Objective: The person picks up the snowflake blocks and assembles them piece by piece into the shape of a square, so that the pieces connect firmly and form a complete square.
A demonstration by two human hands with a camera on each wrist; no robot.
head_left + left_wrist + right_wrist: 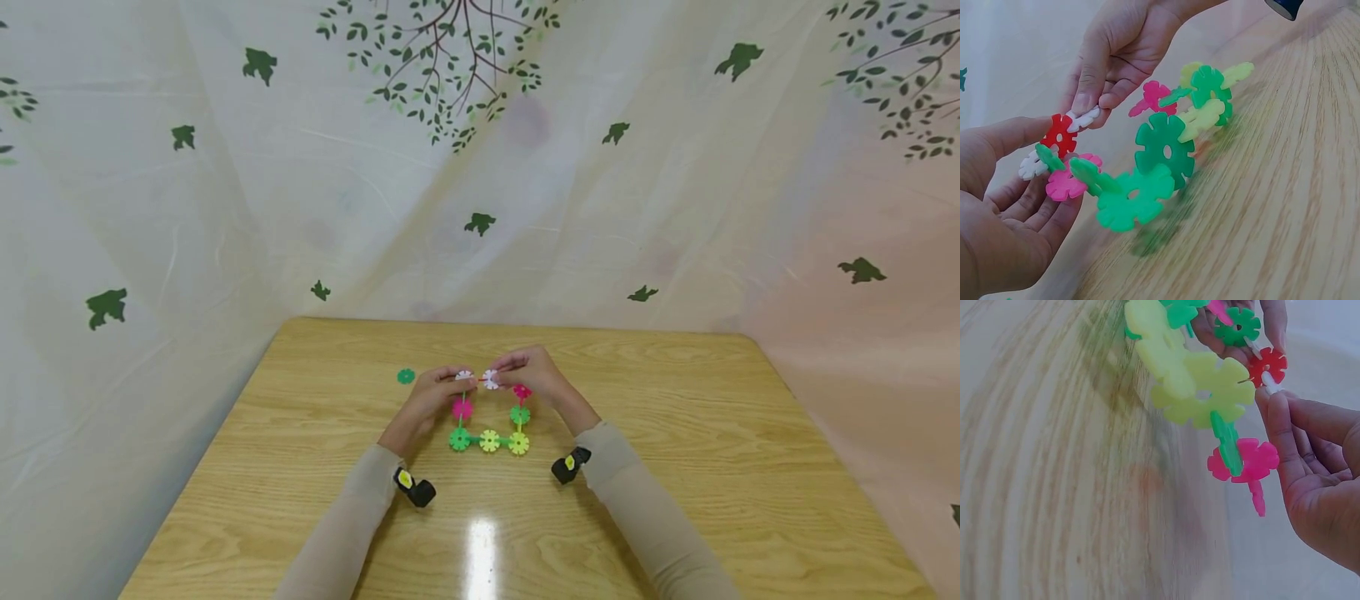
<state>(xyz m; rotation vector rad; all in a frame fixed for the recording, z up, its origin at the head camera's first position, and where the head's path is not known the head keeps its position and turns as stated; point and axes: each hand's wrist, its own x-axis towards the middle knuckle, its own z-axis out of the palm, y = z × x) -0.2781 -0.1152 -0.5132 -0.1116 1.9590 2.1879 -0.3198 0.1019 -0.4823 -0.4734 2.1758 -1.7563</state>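
A chain of flower-shaped interlocking discs is bent into a nearly square frame above the wooden table, with pink, green and yellow discs (pixel 489 441) along it. At its far side my left hand (pixel 431 397) grips the end with a white disc (pixel 1032 165); a red disc (pixel 1060 136) sits by the thumb tip. From the other side my right hand (pixel 536 375) pinches another white disc (pixel 1271 385) against that red disc. Beside the right fingers hangs a pink disc (pixel 1250 460), apart from the white one as far as I can tell. Fingers partly hide both white discs.
A loose green disc (pixel 406 377) lies on the table (pixel 675 467) left of my left hand. A pale curtain (pixel 480 275) with leaf and bird prints stands behind the table. Small black cameras (pixel 572 465) are strapped to both wrists.
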